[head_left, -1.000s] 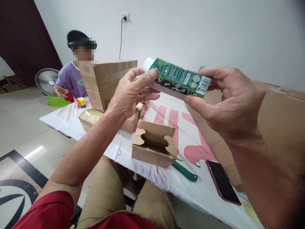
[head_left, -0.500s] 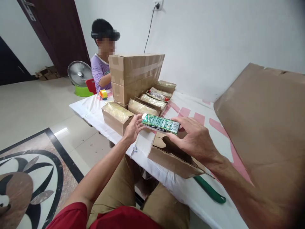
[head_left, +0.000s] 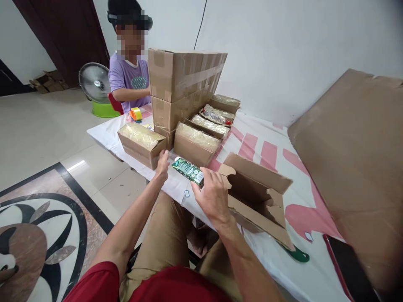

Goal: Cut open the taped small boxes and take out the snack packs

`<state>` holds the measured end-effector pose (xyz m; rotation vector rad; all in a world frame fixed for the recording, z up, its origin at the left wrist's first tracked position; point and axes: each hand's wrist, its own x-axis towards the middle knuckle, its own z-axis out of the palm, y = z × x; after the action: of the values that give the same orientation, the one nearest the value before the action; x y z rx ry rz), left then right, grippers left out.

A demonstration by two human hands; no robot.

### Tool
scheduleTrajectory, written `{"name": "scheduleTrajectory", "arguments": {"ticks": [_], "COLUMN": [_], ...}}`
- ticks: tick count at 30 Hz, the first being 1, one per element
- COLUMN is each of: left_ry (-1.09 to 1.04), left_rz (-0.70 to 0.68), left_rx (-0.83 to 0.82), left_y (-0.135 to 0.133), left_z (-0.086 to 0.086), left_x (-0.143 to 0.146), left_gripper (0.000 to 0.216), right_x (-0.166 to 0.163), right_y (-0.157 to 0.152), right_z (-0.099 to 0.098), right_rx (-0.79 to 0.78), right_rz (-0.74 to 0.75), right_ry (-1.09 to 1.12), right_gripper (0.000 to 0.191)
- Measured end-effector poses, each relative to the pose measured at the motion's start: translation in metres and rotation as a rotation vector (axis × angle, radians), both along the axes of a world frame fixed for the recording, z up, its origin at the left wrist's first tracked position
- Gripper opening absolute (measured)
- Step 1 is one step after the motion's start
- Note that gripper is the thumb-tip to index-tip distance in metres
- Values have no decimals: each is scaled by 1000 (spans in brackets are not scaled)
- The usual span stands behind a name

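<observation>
A green drink carton (head_left: 186,169) with a white cap and a barcode end is held low over the table by my right hand (head_left: 213,196), which grips its near end. My left hand (head_left: 162,167) is empty, fingers stretched out, at the end of a small cardboard box (head_left: 140,144) topped with clear tape; whether it touches the box I cannot tell. To the right of my right hand, an open cardboard box (head_left: 256,180) has its flaps spread and shows a dark inside. A small blue-edged tag (head_left: 187,193) lies on the white cloth below the carton.
Taped boxes (head_left: 189,73) are stacked at the back, with several smaller tape-topped boxes (head_left: 197,142) beside them. A green handle (head_left: 297,254), a phone (head_left: 349,268) and a large cardboard sheet (head_left: 349,159) are at right. Across the table sits a person (head_left: 130,79) near tape rolls (head_left: 135,114).
My right hand has moved left and down with the carton, clear of the open box. My left hand has left the carton and shifted left to the small box. The view has shifted too.
</observation>
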<state>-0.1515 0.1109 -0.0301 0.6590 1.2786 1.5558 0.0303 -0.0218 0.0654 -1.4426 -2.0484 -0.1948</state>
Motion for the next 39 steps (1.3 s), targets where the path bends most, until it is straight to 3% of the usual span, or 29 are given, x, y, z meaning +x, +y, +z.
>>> {"name": "scheduleTrajectory", "arguments": {"ticks": [7, 11, 16, 21, 26, 32, 36, 39], "left_ry": [50, 103, 112, 112, 151, 260, 363, 442], "left_rz": [76, 110, 21, -135, -226, -316, -337, -363], "left_rx": [-8, 42, -5, -67, -85, -77, -95, -113], "left_y": [-39, -56, -44, -13, -7, -44, -64, -76], "left_z": [-5, -9, -20, -24, -25, -19, -9, 3], "left_x": [-21, -7, 23, 42, 33, 12, 10, 10], "left_gripper": [42, 41, 52, 63, 63, 30, 22, 18], "right_x": [-52, -61, -44, -33, -23, 2, -3, -14], "right_y": [9, 39, 92, 124, 96, 36, 30, 17], "right_z": [-11, -40, -80, -95, -101, -103, -103, -92], "right_rx": [-172, -248, -278, -298, -356, -526, -563, -564], "right_rz": [-42, -105, -167, -165, -112, 118, 119, 98], "right_ry": [-13, 142, 209, 219, 199, 96, 42, 43], "right_gripper": [31, 42, 46, 47, 42, 38, 24, 22]}}
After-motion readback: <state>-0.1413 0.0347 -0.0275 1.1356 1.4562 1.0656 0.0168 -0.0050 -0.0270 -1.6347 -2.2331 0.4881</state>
